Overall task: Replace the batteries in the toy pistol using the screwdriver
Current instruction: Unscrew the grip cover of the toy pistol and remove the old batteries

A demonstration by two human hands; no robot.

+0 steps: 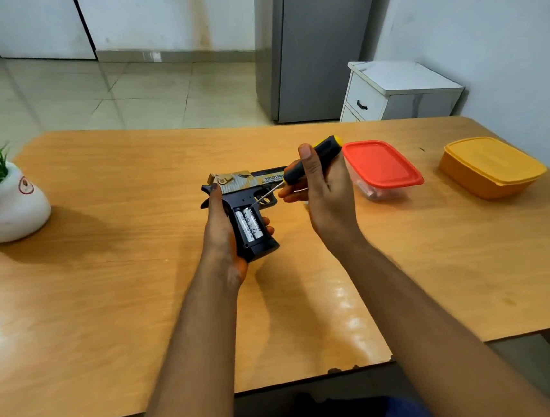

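My left hand [219,227] grips the black and gold toy pistol [241,191] by its handle, above the middle of the wooden table [103,258]. The battery bay in the handle lies uncovered, and two white batteries [249,225] sit side by side in it. My right hand [318,187] holds the screwdriver [309,163], which has a black handle with a yellow end. Its thin metal tip touches the upper end of the batteries. The pistol's barrel points right, partly hidden behind my right hand.
A clear box with a red lid [380,168] stands just right of my right hand, with something small inside. A yellow lidded box [491,165] sits further right. A white pot with a green plant [1,201] stands at the left edge.
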